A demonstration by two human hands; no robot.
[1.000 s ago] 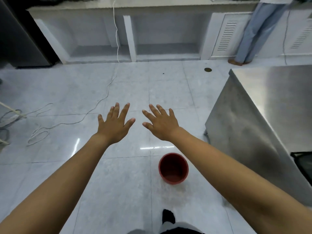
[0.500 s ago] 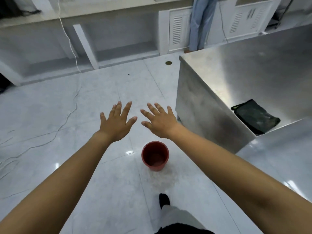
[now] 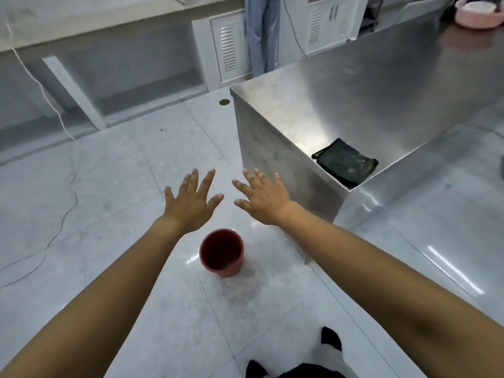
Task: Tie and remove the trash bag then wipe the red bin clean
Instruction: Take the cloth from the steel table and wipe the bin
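Here both arms reach forward over a pale tiled floor [image 3: 109, 186], palms down. The left hand [image 3: 191, 203] has its fingers spread wide and grips nothing; the right hand [image 3: 263, 199], just beside it, is likewise flat, spread and empty. The two hands are apart, with a narrow strip of floor showing between the thumbs. Below and between the wrists stands the red bin [image 3: 221, 252], upright on the floor, its mouth open and no liner visible inside it; neither hand touches it. To the right of the bin rises a steel counter [image 3: 354, 105], and a dark folded cloth [image 3: 345, 162] lies on its top near the closest corner, well apart from the right hand. A pink bowl [image 3: 477, 13] sits at the far end of the counter. Beyond the counter a person's legs in light blue trousers [image 3: 261, 34] stand before white cabinets with slatted doors [image 3: 229, 47]. A thin white cable [image 3: 41, 85] hangs down at the left.
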